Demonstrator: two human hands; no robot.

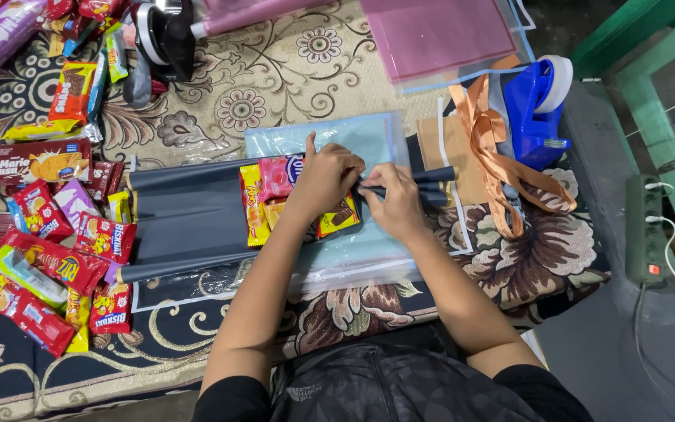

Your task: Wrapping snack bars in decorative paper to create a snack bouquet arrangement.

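Observation:
My left hand (323,178) presses down on a bundle of snack packets (263,199) lying on a clear light-blue plastic sheet (353,250). My right hand (394,199) sits just beside it, pinching the dark gathered end of wrapping paper (439,187) at the bundle's right side. A dark grey sheet (185,223) with rolled edges lies under the bundle's left part. The fingertips of both hands meet over the gather, hiding what lies between them.
Many loose snack packets (48,250) are spread at the left on a patterned carpet (275,86). A blue tape dispenser (537,101), an orange ribbon (494,156), pink plastic sheets (439,31) and a power strip (646,230) are to the right.

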